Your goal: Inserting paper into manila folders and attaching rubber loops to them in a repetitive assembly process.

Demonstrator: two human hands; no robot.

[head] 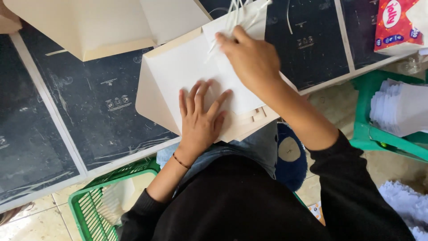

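Pressing flat on a cream paper bag [178, 71], our left hand [200, 118] lies palm down with fingers spread, holding nothing, near the bag's lower edge. Item two: our right hand [252, 58] rests on a white sheet [236, 89] laid over the bag's right part, fingers pinched narrowly on a bundle of thin white strips [236, 11] that fan out past the bag's upper edge. The bag itself lies tilted at the near edge of a dark mat [89, 102] bordered with pale strips, its lower corner overhanging our lap. Item three: a second cream bag [98, 24], larger in view, lies at the top left, just beside the first. Item four: a green plastic basket [91, 209] stands on the tiled floor at lower left, under our left forearm. Item five: a green stool [379, 138] at right carries a stack of white paper [401, 107]. Item six: a red tissue packet [397, 27] lies at the top right corner, well apart from both hands.
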